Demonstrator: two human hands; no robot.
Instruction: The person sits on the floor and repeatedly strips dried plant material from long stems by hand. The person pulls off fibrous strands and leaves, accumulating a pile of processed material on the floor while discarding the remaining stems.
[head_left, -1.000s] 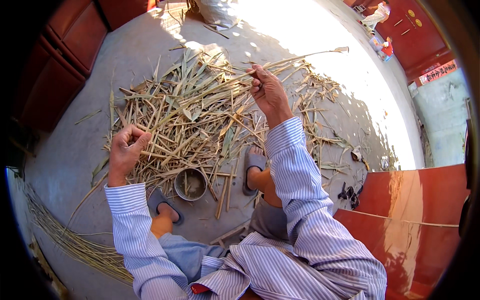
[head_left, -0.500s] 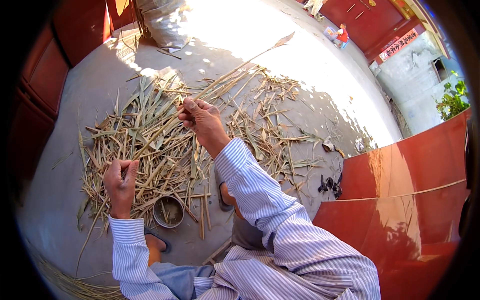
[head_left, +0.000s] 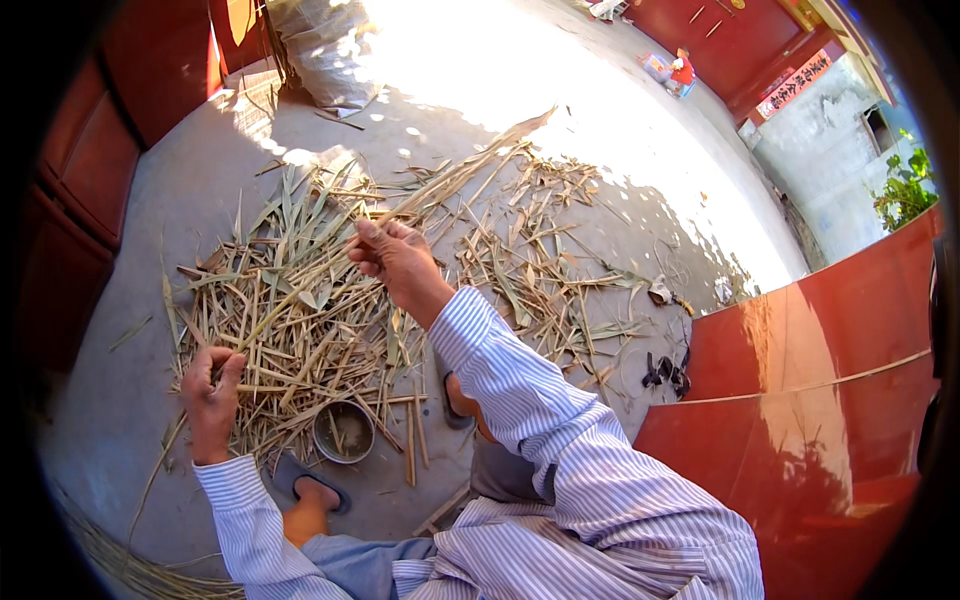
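Observation:
A long dry reed stalk (head_left: 483, 160) slants across the picture, from my left hand past my right hand to a leafy, frayed tip at the far side. My left hand (head_left: 212, 405) is closed round its near part, low at the left. Higher up, the thumb and fingers of my right hand (head_left: 402, 272) pinch the stalk. Beneath both hands spreads a heap of dry stalk pieces and leaf husks (head_left: 300, 360). At the heap's near edge, beside my foot, stands a round metal bowl (head_left: 343, 432) with murky liquid and a bit of stalk in it.
Long thin stalks (head_left: 150, 575) lie at the lower left. Red panels (head_left: 800, 370) stand at the right and red furniture (head_left: 85, 150) at the left. A pale sack (head_left: 325, 55) is at the back. Dark scraps (head_left: 665, 372) lie right of the heap. A person in red (head_left: 682, 72) is far off.
My left hand has moved left and nearer me along the stalk, while my right hand has shifted slightly left. The stalk's far tip has drawn back toward me. My left foot has moved.

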